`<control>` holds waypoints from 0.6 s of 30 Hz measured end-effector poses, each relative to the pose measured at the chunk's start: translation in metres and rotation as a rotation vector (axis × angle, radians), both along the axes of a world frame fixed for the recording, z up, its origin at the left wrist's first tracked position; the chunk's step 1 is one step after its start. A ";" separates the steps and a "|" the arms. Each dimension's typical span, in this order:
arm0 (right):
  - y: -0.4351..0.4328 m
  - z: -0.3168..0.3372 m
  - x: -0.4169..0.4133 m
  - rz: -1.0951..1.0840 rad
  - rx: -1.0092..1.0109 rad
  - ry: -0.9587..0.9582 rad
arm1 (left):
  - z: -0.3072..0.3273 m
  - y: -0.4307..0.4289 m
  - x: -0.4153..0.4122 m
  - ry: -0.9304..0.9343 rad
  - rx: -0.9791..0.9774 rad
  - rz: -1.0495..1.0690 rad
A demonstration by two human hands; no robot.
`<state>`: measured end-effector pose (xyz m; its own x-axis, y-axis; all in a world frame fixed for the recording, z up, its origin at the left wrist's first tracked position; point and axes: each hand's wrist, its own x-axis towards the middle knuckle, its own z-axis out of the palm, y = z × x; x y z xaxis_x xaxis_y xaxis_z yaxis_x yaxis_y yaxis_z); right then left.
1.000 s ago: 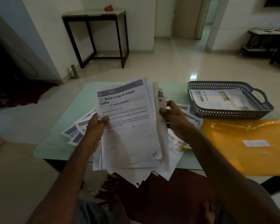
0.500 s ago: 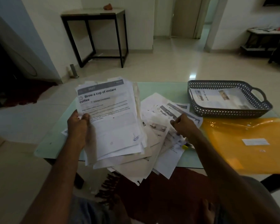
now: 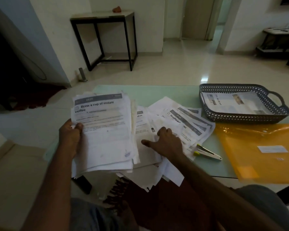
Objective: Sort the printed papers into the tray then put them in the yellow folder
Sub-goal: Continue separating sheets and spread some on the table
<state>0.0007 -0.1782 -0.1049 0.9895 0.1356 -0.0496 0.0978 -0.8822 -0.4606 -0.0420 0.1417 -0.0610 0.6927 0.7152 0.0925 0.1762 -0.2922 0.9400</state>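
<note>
Slippage poss: your left hand (image 3: 70,139) pinches stack (image 3: 105,130) at 1 edge; right hand (image 3: 167,141) fingers (image 3: 163,130) curl on loose sheets (image 3: 188,125) overhanging bench (image 3: 165,92), hold unclear

A tray (image 3: 240,117) on the table (image 3: 165,92) holds a printed sheet (image 3: 232,104). Just in front of the tray lies the folder (image 3: 257,147). Left of the tray, loose papers (image 3: 187,120) spread out. The right hand (image 3: 167,142) rests on them, fingers bent; whether it pinches a sheet is unclear. Farther left, the left hand (image 3: 70,135) grips a stack (image 3: 105,135). A stapler (image 3: 207,153) lies front-left of the tray.
</note>
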 end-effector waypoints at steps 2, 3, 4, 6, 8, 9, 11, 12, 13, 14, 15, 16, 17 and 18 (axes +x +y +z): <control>0.001 -0.005 0.004 0.016 -0.028 0.019 | -0.006 0.006 -0.004 0.025 -0.030 0.003; 0.000 -0.006 0.007 0.025 -0.022 0.042 | -0.009 0.009 -0.005 0.037 -0.053 0.016; -0.002 -0.005 0.010 0.034 -0.008 0.073 | -0.012 0.012 -0.005 0.043 -0.076 0.030; -0.008 -0.004 0.015 0.056 0.011 0.130 | -0.018 0.018 -0.005 0.053 -0.115 0.059; -0.014 -0.004 0.017 0.074 0.015 0.168 | -0.021 0.021 -0.003 0.067 -0.126 0.067; -0.017 -0.005 0.018 0.077 0.021 0.178 | -0.022 0.021 -0.002 0.068 -0.130 0.067; -0.021 -0.008 0.019 0.070 0.038 0.185 | -0.023 0.019 -0.001 0.061 -0.139 0.053; -0.022 -0.010 0.020 0.067 0.044 0.184 | -0.023 0.017 0.000 0.055 -0.142 0.042; -0.022 -0.011 0.021 0.064 0.049 0.183 | -0.023 0.017 0.000 0.047 -0.145 0.032; -0.022 -0.010 0.020 0.062 0.053 0.187 | -0.023 0.016 0.000 0.043 -0.149 0.020; -0.022 -0.010 0.021 0.063 0.062 0.190 | -0.023 0.015 0.000 0.043 -0.153 0.005; -0.022 -0.010 0.021 0.064 0.077 0.195 | -0.023 0.014 0.000 0.044 -0.156 -0.010; -0.023 -0.009 0.022 0.064 0.102 0.197 | -0.023 0.013 0.000 0.045 -0.161 -0.024; -0.023 -0.008 0.022 0.060 0.132 0.206 | -0.023 0.012 0.001 0.050 -0.169 -0.037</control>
<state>0.0232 -0.2013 -0.1131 0.9504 0.2129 -0.2270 0.0408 -0.8084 -0.5872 -0.0408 0.1539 -0.0842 0.7194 0.6919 -0.0617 0.2158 -0.1382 0.9666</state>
